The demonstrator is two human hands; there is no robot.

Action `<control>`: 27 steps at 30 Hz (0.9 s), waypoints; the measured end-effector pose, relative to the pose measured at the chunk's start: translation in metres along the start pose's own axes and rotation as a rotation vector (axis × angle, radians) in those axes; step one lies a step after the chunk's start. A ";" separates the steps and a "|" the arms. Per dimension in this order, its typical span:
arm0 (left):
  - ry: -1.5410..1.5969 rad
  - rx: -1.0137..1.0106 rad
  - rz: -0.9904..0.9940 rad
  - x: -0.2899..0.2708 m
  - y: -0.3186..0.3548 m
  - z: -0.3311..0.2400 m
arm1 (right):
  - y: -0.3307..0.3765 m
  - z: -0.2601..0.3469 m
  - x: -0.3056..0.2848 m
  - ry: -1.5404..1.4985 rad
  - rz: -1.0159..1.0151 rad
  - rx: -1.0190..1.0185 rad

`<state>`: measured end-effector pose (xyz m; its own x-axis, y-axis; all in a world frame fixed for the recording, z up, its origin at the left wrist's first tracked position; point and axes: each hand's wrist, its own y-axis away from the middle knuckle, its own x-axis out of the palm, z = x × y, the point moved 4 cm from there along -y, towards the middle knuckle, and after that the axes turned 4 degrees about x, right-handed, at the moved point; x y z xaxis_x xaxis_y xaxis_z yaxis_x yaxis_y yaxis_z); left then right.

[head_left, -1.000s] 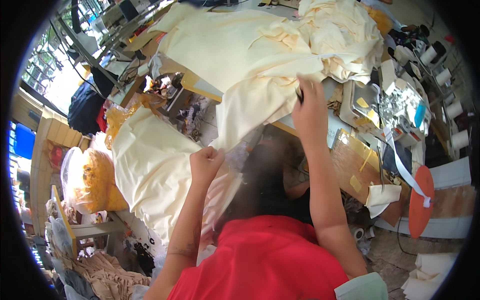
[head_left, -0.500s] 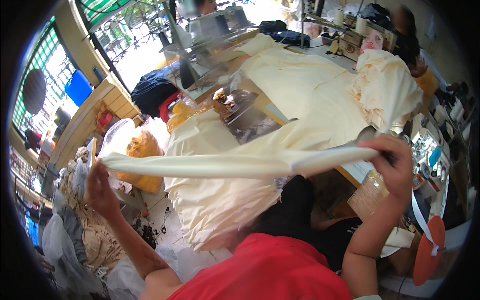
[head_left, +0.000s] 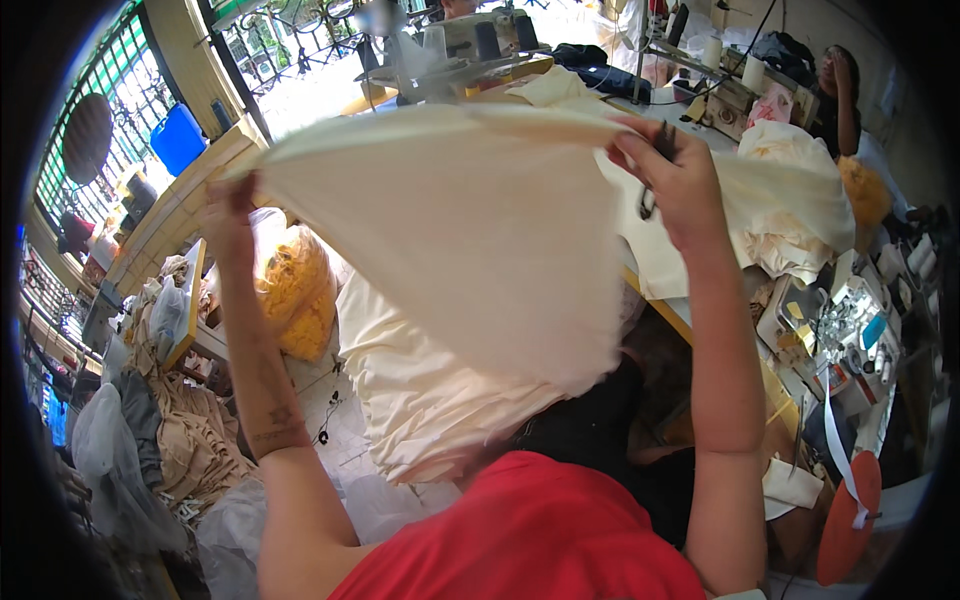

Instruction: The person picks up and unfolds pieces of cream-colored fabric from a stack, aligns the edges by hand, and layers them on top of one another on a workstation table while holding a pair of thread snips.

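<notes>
Raised cloth [head_left: 470, 240]: plain cream.
Shirt [head_left: 520, 530], near: red.
Trousers [head_left: 585, 420]: black.
Container [head_left: 179, 139], far left: blue.
Bagged bundle [head_left: 297, 295], left: yellow-orange.
Cloth heap [head_left: 195, 435], near left: tan.
Disc [head_left: 848, 535], near right: orange-red.
Ribbon [head_left: 833, 437]: white.
Piled cloth [head_left: 795, 165], right: cream.

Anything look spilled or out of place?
Perhaps dropped waste: small dark scraps on the floor, lower in view than the left hand. The blurred cream cloth it and the right hand hold shows no clear damage.

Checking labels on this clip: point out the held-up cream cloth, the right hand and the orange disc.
Held-up cream cloth [head_left: 470, 240]: head view, middle of its panel.
Right hand [head_left: 682, 187]: head view, back of hand.
Orange disc [head_left: 845, 538]: head view, flat face.
</notes>
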<state>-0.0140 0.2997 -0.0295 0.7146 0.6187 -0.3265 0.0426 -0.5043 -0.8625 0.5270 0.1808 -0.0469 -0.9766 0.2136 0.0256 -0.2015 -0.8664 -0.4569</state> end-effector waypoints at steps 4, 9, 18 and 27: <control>-0.931 0.560 -0.285 -0.115 0.000 -0.036 | 0.018 0.020 0.046 -0.215 0.113 -0.067; 0.640 -0.558 -0.094 -0.148 0.118 0.000 | 0.066 -0.062 0.059 0.020 0.235 0.100; -0.301 -0.652 1.063 -0.027 0.367 0.001 | 0.200 -0.193 0.033 0.533 0.437 0.198; 0.713 -0.414 1.024 0.241 0.326 -0.146 | 0.253 -0.163 -0.031 0.828 -0.029 0.693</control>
<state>0.2739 0.1969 -0.3333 0.7547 -0.5397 -0.3731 -0.6170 -0.7771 -0.1239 0.5191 0.0287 -0.3080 -0.6690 0.2515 -0.6994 -0.4762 -0.8675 0.1435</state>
